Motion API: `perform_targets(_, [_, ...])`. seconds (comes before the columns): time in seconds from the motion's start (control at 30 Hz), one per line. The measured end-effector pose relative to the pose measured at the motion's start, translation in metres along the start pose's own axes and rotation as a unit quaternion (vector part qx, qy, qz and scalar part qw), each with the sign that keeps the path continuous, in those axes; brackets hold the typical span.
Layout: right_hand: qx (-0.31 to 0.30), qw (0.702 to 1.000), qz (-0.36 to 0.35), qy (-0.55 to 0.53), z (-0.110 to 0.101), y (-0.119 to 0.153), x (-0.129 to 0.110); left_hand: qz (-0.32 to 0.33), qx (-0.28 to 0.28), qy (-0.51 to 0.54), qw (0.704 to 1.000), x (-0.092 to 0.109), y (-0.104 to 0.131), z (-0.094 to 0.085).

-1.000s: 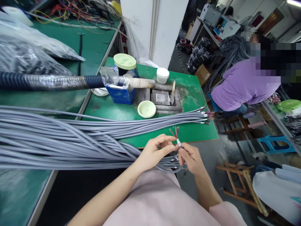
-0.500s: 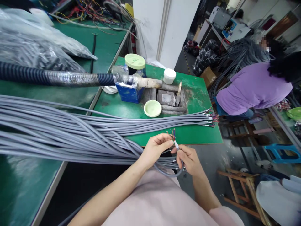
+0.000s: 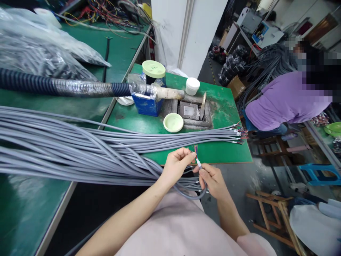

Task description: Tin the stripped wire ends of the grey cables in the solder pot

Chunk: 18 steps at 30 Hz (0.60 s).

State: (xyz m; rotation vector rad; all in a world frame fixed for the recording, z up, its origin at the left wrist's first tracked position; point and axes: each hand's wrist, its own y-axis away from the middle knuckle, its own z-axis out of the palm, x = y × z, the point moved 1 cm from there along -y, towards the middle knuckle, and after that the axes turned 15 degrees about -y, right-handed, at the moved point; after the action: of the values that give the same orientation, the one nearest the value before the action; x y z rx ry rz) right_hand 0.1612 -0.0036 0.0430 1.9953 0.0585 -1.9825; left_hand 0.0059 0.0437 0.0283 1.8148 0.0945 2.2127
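Observation:
A grey cable [image 3: 204, 191] curves up in front of me, its end bearing a white sleeve [image 3: 198, 163] and a fan of thin coloured wires [image 3: 196, 149]. My right hand [image 3: 213, 179] is closed round the cable just below the sleeve. With thumb and fingers pinched, my left hand [image 3: 177, 165] grips some of the coloured wires above the sleeve. Beyond both hands, a bundle of grey cables [image 3: 165, 140] lies across the green table, with coloured wires at its right end. More cable ends hang at the table's front edge, partly hidden behind my hands.
On the green table [image 3: 226, 103] sit a pale green dish [image 3: 173, 122], a white tub [image 3: 192, 86], a blue box [image 3: 147, 106] and a square solder-pot-like recess [image 3: 189, 111]. A ribbed hose [image 3: 87, 88] reaches in from the left. A person in purple [image 3: 285, 99] is at the right.
My left thumb and fingers have shifted slightly on the coloured wires, which now stand closer together. The cable end has moved a little left. My right hand keeps its hold.

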Motion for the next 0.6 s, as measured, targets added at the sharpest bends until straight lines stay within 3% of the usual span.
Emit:
perform_targets(0.33, [0.016, 1.000, -0.003, 0.008, 0.002, -0.002, 0.003, 0.012, 0.025, -0.028, 0.999, -0.006, 0.002, -0.002])
perform_targets(0.43, [0.018, 1.000, -0.002, 0.006, 0.002, -0.004, 0.003, 0.051, 0.062, -0.083, 0.993, -0.007, 0.004, -0.002])
perform_targets(0.5, [0.019, 1.000, -0.003, 0.004, 0.002, -0.005, 0.003, 0.120, 0.105, -0.173, 0.972, -0.006, 0.007, -0.004])
perform_targets(0.6, [0.019, 1.000, -0.005, 0.000, 0.000, -0.006, 0.005, 0.249, 0.121, -0.336, 0.900, -0.003, 0.010, -0.008])
